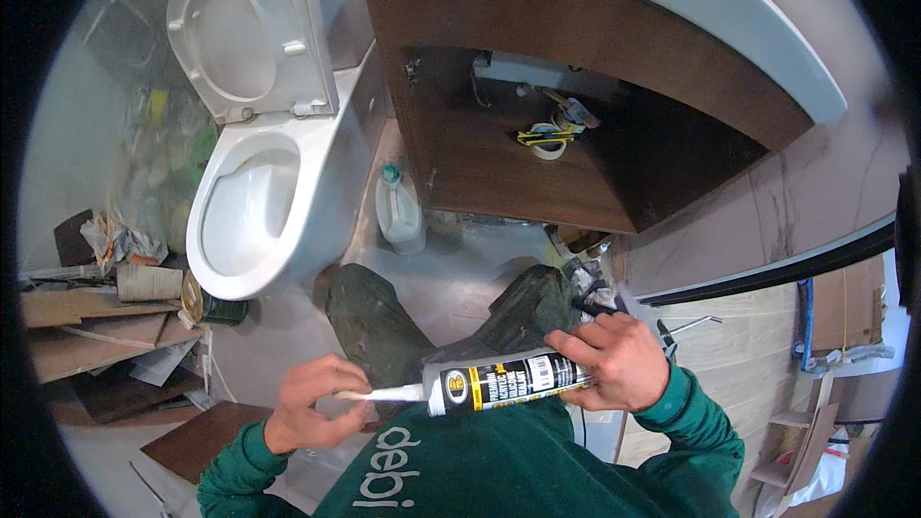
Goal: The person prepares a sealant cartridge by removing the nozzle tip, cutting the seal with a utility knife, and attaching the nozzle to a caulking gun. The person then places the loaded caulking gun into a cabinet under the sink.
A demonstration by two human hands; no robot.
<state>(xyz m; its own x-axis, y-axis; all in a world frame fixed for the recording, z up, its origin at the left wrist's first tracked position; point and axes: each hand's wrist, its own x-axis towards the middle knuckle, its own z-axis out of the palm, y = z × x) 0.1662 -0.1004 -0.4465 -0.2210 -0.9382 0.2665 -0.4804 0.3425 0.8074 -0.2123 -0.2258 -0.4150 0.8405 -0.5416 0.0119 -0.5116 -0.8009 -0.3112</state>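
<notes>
A sealant cartridge (pixel 513 381), black and yellow with a white label patch, lies level across my lap, its white nozzle (pixel 395 393) pointing left. My right hand (pixel 622 361) is wrapped round the cartridge's right end. At the other end, my left hand (pixel 321 405) pinches the nozzle tip between thumb and fingers. Something pale shows at the tip among those fingers; I cannot make out what it is. Both forearms wear green sleeves.
Ahead on the left stands a white toilet (pixel 254 201), lid raised. A brown cabinet (pixel 528 177) holds a tape roll (pixel 549 148) and a yellow cutter (pixel 545 138). Between them stands a white jug (pixel 398 211). Scrap boards (pixel 106 326) and a can (pixel 213 307) lie at left.
</notes>
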